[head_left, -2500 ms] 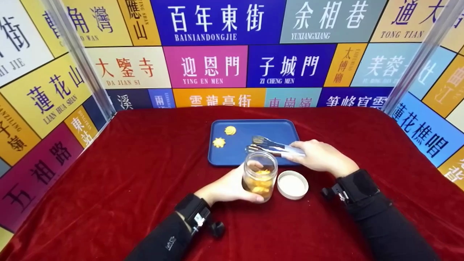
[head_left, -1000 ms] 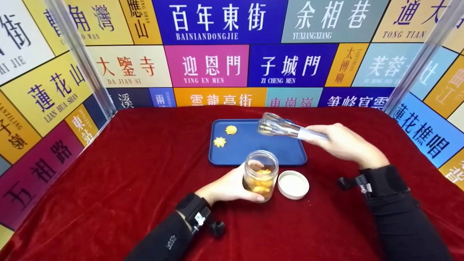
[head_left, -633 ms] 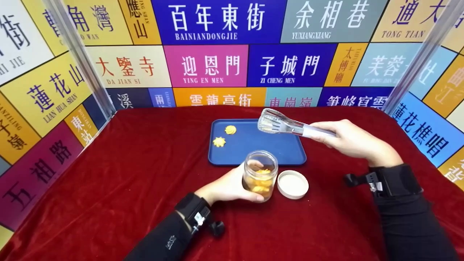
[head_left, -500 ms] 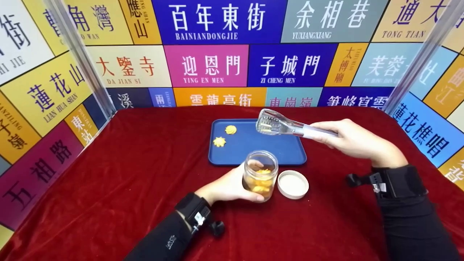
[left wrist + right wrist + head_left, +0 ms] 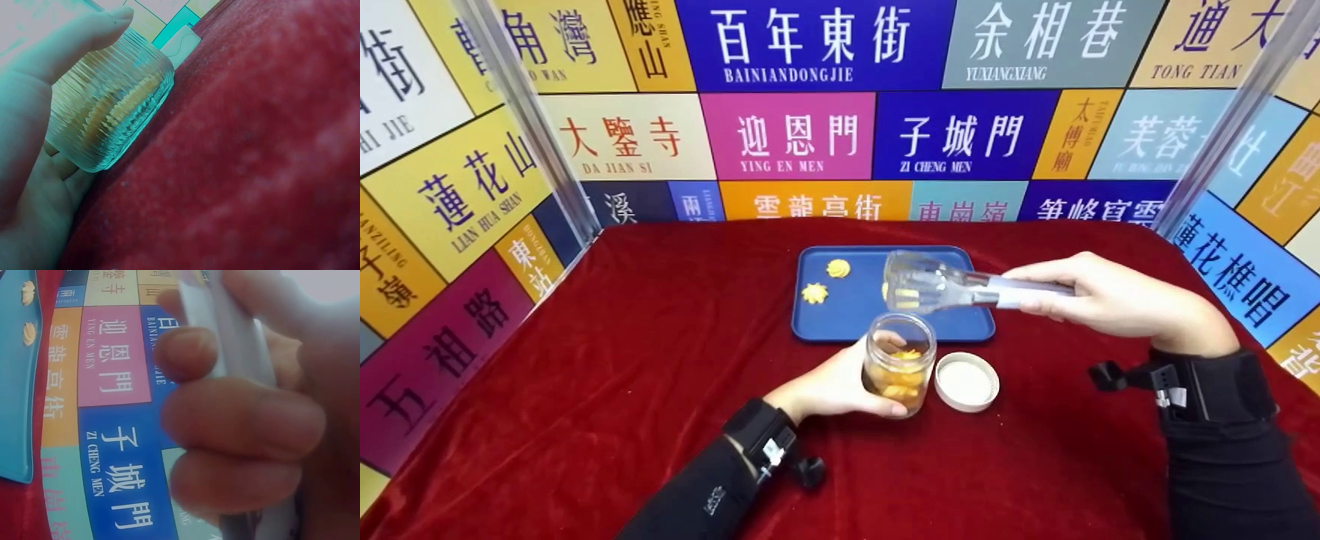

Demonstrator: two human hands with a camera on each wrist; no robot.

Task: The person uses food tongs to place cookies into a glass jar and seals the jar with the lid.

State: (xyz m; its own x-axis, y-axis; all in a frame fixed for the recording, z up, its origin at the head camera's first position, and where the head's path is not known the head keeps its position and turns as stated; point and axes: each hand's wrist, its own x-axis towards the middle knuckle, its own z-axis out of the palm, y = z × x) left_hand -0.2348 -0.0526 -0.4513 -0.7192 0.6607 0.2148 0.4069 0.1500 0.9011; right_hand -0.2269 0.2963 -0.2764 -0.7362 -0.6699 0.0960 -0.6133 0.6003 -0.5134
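My left hand (image 5: 832, 382) grips a clear glass jar (image 5: 896, 401), its thumb across the near side. Several yellow cookies (image 5: 132, 101) lie inside; the left wrist view shows them through the ribbed glass, just above the red cloth. In my right hand (image 5: 1125, 300) is a pair of metal tongs (image 5: 952, 289), fingers curled round the pale handle. The slotted tong heads are over the blue tray (image 5: 840, 322), behind the jar's mouth. Yellow shows through and beside the slots, apparently a cookie between them. Two swirled cookies, one rear (image 5: 838, 268) and one front (image 5: 814, 293), sit at the tray's left.
A round white lid (image 5: 967, 383) lies on the red cloth (image 5: 660, 360) close to the jar's right side. Behind the table stands a panel wall (image 5: 787, 139) of coloured street-name signs, with metal posts at both corners.
The tongs rose from beside the jar's mouth, swung up and right over the tray, then came down toward the jar again. My left hand and the jar stayed in place.
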